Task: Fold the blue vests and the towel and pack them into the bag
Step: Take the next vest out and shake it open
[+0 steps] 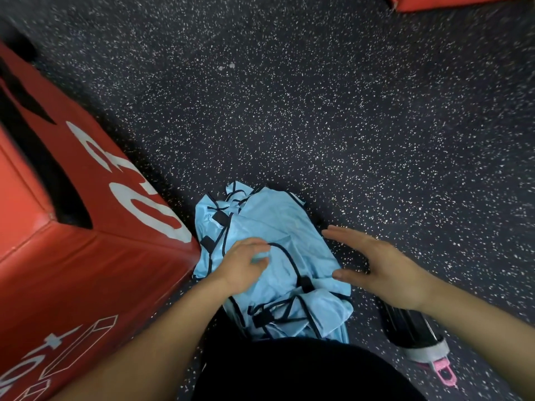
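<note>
- Head view: we look down on a dark speckled floor [318,111], with a heap of light blue vests [269,224] lying crumpled on it near the bottom centre.
- The vests carry dark edging and dark straps; several layers overlap, so we cannot count how many there are.
- The heap's left edge lies against the corner of a red padded block [86,256], which bears white numerals and markings on its faces.
- Our left hand [246,263] rests on the middle of the heap, fingers curled and pinching a fold of the blue fabric beside a dark strap loop.
- Our right hand [373,261] is at the right edge of the heap, fingers straight and held together, thumb pointing toward the fabric; it grips nothing. Whether it touches the cloth or the floor, we cannot tell.
- A black bottle [411,325] with a grey collar and pink clip lies on the floor, partly hidden under our right forearm, just right of the heap.
- Dark clothing [289,371] of ours fills the lower centre and covers the near end of the heap.
- A second red pad [463,2] shows at the top right corner, well apart from the vests.
</note>
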A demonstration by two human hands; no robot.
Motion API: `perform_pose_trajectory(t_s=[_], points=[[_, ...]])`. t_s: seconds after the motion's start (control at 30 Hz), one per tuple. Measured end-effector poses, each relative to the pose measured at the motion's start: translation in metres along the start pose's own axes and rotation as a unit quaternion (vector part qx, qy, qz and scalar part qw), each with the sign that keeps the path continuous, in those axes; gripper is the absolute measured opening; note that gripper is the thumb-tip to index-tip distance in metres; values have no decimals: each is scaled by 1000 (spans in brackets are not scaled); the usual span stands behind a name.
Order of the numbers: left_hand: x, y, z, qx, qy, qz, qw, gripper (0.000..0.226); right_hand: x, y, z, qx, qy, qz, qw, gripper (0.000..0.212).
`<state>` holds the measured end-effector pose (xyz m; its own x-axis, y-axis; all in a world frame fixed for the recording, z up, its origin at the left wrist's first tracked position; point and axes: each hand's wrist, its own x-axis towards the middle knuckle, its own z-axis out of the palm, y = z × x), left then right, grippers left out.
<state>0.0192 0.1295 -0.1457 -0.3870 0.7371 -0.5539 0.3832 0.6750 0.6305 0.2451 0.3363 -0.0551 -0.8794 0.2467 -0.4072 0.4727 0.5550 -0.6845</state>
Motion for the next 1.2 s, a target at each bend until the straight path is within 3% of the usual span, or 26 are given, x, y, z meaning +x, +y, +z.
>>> perform_pose_trajectory(t_s=[0.2, 0.53, 0.73, 0.9, 1.03, 1.2], points=[[-32, 54, -49, -162, 17, 65, 985, 35, -8, -25, -12, -26, 7, -23, 999, 71], [-133, 142, -162, -145, 97, 273, 946, 45, -8, -143, -38, -55, 49, -122, 990, 58], [-208, 176, -229, -133, 169, 351, 912, 41, -21, -233, -72, -133, 107, -161, 972, 57], [-279, 190, -293, -121, 250, 375, 885, 44, -36, -314, -110, -155, 195, -213, 945, 45], [-340, 192, -341, -101, 343, 377, 854, 53, -49, -400, -137, -124, 292, -284, 905, 30], [-424, 191, -409, -78, 453, 359, 812, 52, -67, -518, -163, -89, 357, -366, 855, 22]])
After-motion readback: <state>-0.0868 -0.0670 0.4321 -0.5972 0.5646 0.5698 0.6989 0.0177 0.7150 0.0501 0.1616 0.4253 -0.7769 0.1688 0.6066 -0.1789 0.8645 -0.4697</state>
